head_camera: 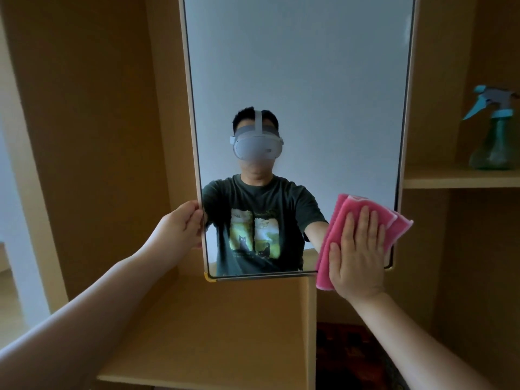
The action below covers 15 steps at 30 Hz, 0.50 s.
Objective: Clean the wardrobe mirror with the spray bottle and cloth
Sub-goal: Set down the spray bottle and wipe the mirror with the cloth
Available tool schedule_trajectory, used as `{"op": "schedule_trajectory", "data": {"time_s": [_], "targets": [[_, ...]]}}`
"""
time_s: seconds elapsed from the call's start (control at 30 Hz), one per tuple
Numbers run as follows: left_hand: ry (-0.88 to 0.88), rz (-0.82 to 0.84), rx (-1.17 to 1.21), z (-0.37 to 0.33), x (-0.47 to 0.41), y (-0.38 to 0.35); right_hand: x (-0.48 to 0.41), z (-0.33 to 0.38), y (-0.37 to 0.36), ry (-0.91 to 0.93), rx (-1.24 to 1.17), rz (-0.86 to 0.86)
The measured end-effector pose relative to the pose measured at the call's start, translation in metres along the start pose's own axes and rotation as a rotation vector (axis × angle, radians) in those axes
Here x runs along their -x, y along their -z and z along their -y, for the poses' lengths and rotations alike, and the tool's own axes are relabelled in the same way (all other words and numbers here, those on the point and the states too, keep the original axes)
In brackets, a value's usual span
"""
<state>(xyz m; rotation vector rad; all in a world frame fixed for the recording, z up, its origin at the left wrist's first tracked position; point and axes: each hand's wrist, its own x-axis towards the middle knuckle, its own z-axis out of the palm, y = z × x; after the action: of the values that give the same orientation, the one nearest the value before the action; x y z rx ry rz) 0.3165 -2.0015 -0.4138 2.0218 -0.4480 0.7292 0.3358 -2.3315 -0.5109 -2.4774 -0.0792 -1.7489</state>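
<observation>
Pink folded cloth (333, 237): pressed flat by straight-fingered right hand (357, 254), five o'clock on pale-framed mirror (298, 80).
Left hand (183, 223): grips its edge, eight o'clock.
Wipe: overlap strokes.

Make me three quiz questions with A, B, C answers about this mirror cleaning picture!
1. Where is the spray bottle? A) on the floor B) on the shelf right of the mirror C) inside a bucket
2. What colour is the cloth? A) pink B) yellow C) white
3. What is the right hand doing? A) hanging idle B) squeezing the bottle C) pressing the cloth flat against the mirror
Answers: 1 B, it stands on the shelf; 2 A, it is pink; 3 C, straight fingers lie on the cloth.
</observation>
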Motion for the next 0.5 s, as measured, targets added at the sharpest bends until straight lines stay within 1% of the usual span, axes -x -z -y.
{"op": "schedule_trajectory", "data": {"time_s": [0.1,0.23,0.37,0.5], "targets": [[0.004,0.016,0.030,-0.001,0.002,0.001,0.005,0.020,-0.003,-0.020,-0.011,-0.001],[-0.002,0.055,0.042,-0.004,0.004,0.002,0.016,0.065,-0.012,0.035,-0.039,-0.006],[0.004,0.048,0.058,-0.007,0.003,0.002,0.021,0.099,-0.019,-0.008,-0.058,0.002],[0.004,0.053,0.074,-0.007,0.004,0.002,0.025,0.123,-0.017,0.056,-0.044,0.044]]}}
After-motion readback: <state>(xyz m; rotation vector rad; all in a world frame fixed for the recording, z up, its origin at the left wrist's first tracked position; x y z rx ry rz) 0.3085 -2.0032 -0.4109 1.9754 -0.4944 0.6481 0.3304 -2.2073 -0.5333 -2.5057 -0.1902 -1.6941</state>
